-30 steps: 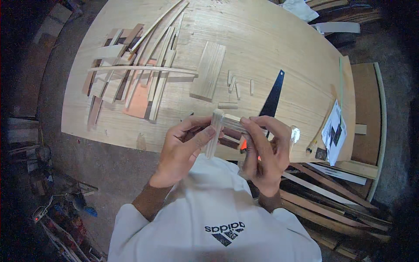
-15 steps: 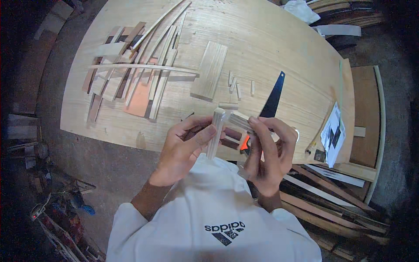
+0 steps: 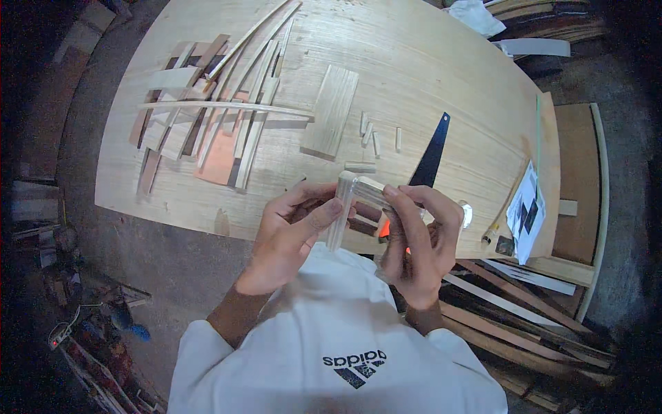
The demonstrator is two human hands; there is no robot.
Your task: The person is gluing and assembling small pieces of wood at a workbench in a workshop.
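My left hand (image 3: 293,224) pinches a short wooden strip (image 3: 338,214) that stands nearly upright in the picture. Between the fingers of my right hand (image 3: 426,234) is a second short wooden strip (image 3: 371,190). Its left end meets the upper end of the first strip, so the two form a corner. Below them, partly covered by my right fingers, lies a handsaw with a dark blade (image 3: 432,155) and an orange and black handle (image 3: 385,228). One small wood block (image 3: 360,167) rests on the table just beyond the joined ends.
Several small wooden sticks (image 3: 376,143) lie beside a flat board (image 3: 331,110) on the plywood table (image 3: 414,62). A pile of strips and offcuts (image 3: 207,117) covers the left part. Printed paper sheets (image 3: 526,214) hang at the right edge. Long timber (image 3: 510,324) is stacked below right.
My right hand has shifted slightly left, bringing its strip's end against the top of the left-hand strip. The left hand has hardly moved.
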